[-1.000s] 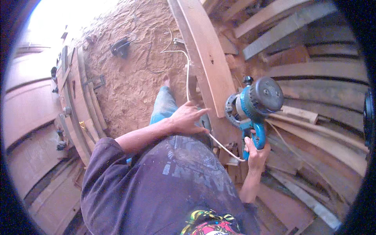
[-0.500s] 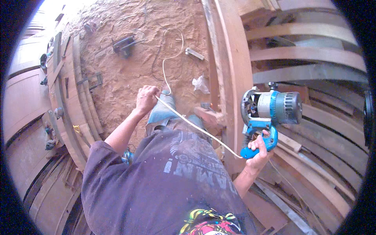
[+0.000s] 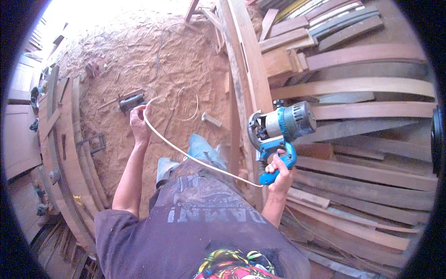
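Observation:
My right hand [image 3: 281, 176] is closed round the blue D-shaped handle of a wood router [image 3: 289, 122]. The tool lies on its side in the air, its motor pointing right and its round base facing left, beside a long timber beam [image 3: 253, 69]. A white power cord [image 3: 186, 155] leaves the bottom of the handle and crosses in front of my body. Further forward on the left, my left hand [image 3: 139, 123] pinches that cord. Beyond its fingers the cord loops over the sawdust-covered ground.
A dark power tool [image 3: 131, 102] lies on the ground just past my left hand. Near the beam rests a pale block-like object [image 3: 212, 120]. Stacked boards [image 3: 362, 162] fill the right side, and long planks [image 3: 69, 153] line the left.
My left hand has moved forward and left, drawing the cord along with it. The router stays in my right hand and appears further left. The whole view has shifted forward.

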The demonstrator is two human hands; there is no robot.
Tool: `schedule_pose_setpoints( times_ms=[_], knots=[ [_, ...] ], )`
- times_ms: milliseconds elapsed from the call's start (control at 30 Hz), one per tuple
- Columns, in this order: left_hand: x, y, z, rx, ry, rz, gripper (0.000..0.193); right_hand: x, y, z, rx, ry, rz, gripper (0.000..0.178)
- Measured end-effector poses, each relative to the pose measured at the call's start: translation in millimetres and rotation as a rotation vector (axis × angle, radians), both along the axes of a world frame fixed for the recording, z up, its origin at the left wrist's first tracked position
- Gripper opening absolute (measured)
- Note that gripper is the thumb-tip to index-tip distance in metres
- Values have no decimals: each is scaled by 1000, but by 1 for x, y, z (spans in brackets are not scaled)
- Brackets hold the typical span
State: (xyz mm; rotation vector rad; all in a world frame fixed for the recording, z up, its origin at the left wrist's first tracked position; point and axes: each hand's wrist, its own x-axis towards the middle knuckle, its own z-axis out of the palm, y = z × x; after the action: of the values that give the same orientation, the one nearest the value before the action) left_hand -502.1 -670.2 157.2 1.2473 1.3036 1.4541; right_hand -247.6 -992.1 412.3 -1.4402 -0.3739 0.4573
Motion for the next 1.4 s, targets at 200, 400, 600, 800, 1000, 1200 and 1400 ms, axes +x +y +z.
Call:
schedule_pose_setpoints(
  times_ms=[200, 400, 600, 800, 1000, 1200, 1400],
  knots=[
    [-39, -9, 67, 207, -132, -133, 27, -85, 3, 29, 64, -150, -14, 27],
    [-142, -28, 76, 381, -118, -312, 25, -220, -5, 28, 104, -200, -81, 26],
    [-67, -22, 65, 267, 98, -571, 32, -132, 16, 23, 136, -99, -87, 27],
    [63, 8, 75, 281, 239, -759, 30, -9, 49, 41, 47, -127, -154, 27],
    [62, 142, 185, 83, 281, -1018, 27, -29, 159, 164, -51, -42, -256, 26],
    [206, 309, 252, 145, 170, -851, 41, 43, 278, 205, -161, 1, -307, 27],
    [377, 468, 326, 185, 421, -719, 67, 121, 418, 244, -240, 33, -264, 26]
  ],
)
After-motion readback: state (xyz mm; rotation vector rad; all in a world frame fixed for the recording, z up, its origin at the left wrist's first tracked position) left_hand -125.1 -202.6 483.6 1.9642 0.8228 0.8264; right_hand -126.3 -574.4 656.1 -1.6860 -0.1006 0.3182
